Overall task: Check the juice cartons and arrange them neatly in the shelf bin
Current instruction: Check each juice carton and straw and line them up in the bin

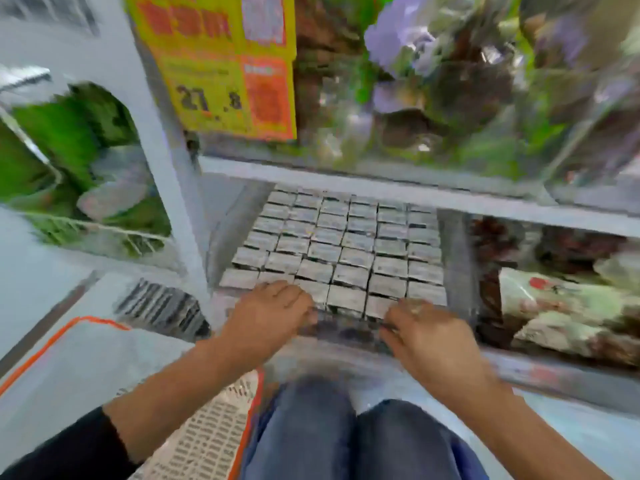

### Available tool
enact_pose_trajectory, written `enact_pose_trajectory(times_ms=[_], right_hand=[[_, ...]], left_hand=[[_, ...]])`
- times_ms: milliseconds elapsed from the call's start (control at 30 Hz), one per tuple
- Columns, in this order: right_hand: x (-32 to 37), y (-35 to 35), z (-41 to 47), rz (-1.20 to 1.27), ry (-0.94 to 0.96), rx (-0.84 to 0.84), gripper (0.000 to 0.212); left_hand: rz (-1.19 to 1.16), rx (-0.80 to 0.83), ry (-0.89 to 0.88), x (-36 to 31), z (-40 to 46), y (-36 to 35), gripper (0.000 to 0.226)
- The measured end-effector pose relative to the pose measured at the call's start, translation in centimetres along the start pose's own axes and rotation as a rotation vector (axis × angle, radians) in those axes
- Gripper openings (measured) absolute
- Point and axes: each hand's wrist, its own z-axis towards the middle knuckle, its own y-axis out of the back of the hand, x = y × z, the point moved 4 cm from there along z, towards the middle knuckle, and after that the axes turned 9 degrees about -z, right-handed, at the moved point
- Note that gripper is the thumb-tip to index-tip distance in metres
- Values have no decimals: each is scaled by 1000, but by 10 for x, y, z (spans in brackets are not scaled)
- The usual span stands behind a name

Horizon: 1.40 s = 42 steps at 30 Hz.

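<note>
Several grey-topped juice cartons [349, 252] stand in tight, even rows in a clear shelf bin [453, 258] on the lower shelf. My left hand [270, 317] lies over the front-left cartons, with its fingers curled down at the bin's front rim. At the front right, the fingers of my right hand [427, 336] curl over the same front wall. The frame is blurred, so the exact hold is unclear. No carton is lifted out of the rows.
A white shelf post [166, 188] stands left of the bin, with a yellow price sign [221, 84] above it. Bagged goods [568, 317] fill the bin on the right, green packs [69, 157] the left. An orange-rimmed basket [221, 427] sits by my knees [346, 438].
</note>
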Motion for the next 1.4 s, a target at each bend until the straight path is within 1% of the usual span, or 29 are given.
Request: enact_pose_trajectory(times_ms=[67,133,200,333,433,567,700,767,867,1033,1133,1300,1400], right_hand=[[3,2,-3,-10,-73,29,28],[7,2,-9,-37,-151,36,20],[8,-5,-11,-21,-199,39,20],[6,-13,-8,-33,-311,54,26],[6,-14,-12,51,-372,-19,27],[7,-14,-17,91,-322,-150,31],[7,-10,-14,88,-229,-276,32],[6,-8,-14,74,-203,-306,32],[6,-6,-17,74,-205,-310,33],[6,1,-18,129,-232,-331,31],[2,6,-23,178,-266,-350,30],[11,7,-35,106,-188,-269,31],[15,7,-38,108,-162,-255,31]], left_hand=[[-35,6,82,-5,0,6,20],[-100,49,178,-10,-5,8,25],[-130,-3,236,-12,-7,12,21],[-204,-66,298,-12,-7,10,14],[-302,-96,297,-8,-8,9,9],[-418,-173,324,-5,-10,6,12],[-466,-233,352,-5,-10,7,16],[-487,-258,358,-6,-10,10,16],[-492,-257,358,-9,-10,13,18],[-505,-266,392,-8,-9,18,14],[-497,-263,351,-13,-8,22,16],[-493,-253,399,-23,-28,13,22],[-495,-245,422,-21,-35,8,23]])
